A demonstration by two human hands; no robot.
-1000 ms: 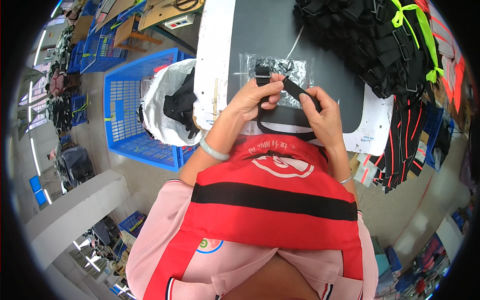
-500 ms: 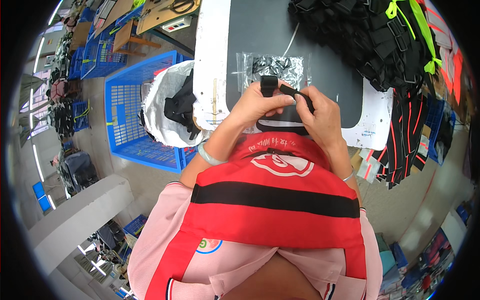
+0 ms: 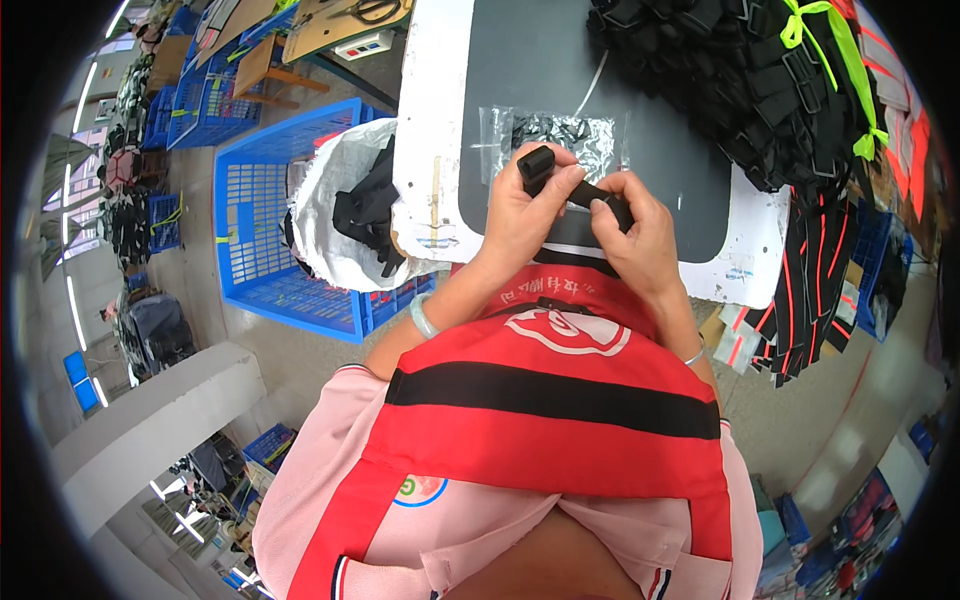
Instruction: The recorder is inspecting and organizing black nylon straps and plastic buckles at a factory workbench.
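Note:
A black webbing strap (image 3: 537,166) is stretched between my two hands over the near edge of the table. My left hand (image 3: 520,218) pinches it between thumb and fingers, and a folded or rolled black end sticks up above that thumb. Closed round the strap's other part, on the right, is my right hand (image 3: 641,232). Just beyond the hands lies a clear plastic bag (image 3: 600,140) with small black pieces in it. A large heap of black straps with buckles (image 3: 720,85) covers the table's far right.
The white-edged table (image 3: 432,170) has a dark top. To its left stands a blue crate (image 3: 255,200) holding a white sack (image 3: 325,220) with black fabric. Black and red striped straps (image 3: 815,270) hang off the right edge. Scissors (image 3: 372,10) lie on another table.
My left hand has turned, so the strap's upright end now tilts. The thumb has lifted slightly along it. My right hand keeps its grip, and the view has shifted a little.

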